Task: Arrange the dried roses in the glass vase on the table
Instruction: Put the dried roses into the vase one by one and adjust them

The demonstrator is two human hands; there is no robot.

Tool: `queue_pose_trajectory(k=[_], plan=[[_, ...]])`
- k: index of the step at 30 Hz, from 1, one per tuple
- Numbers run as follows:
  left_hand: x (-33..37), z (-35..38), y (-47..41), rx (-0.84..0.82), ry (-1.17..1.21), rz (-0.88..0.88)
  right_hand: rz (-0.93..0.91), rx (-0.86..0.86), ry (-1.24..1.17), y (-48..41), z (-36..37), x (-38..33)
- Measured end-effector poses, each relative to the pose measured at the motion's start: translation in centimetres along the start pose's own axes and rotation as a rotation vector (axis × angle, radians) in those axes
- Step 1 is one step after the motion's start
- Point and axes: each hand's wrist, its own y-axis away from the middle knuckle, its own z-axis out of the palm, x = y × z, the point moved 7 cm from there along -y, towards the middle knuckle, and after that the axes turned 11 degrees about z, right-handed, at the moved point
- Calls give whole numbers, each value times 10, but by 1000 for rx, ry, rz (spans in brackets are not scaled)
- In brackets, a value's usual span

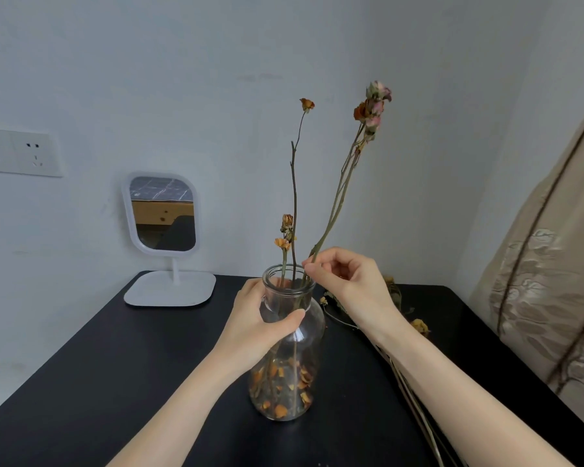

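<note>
A clear glass vase (312, 335) stands on the black table (98, 382), with loose orange petals at its bottom. My left hand (260, 318) grips its neck from the left. My right hand (348, 284) pinches a long dried rose stem (338, 200) just above the vase mouth; the stem leans right and ends in pink and orange blooms (373, 106). Its lower end is inside the neck. Two other dried stems stand in the vase: a tall one with an orange bud (307, 104) and a short one with small blooms (285, 230).
More dried roses (418, 326) lie on the table behind and under my right forearm, with long stems (415, 409) running toward the front edge. A white standing mirror (164, 217) sits at the back left. A curtain (550, 281) hangs at the right.
</note>
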Motion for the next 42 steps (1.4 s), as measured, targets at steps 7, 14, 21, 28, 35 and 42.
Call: queue_pose_trajectory(k=[7, 14, 21, 28, 35, 42], plan=[[-1, 1, -1, -4, -2, -1, 37, -7, 86, -4, 3, 3], [-6, 1, -1, 2, -13, -9, 57, 93, 285, -9, 7, 0], [-6, 1, -1, 6, -11, -7, -49, 264, 434, -5, 4, -7], [-10, 0, -1, 26, -16, -34, -33, 292, 416, -7, -5, -5], [-6, -2, 8, 75, 19, -37, 42, 237, 278, -5, -10, 3], [50, -14, 53, 388, -319, 362, 195, 150, 232, 11, -39, 35]])
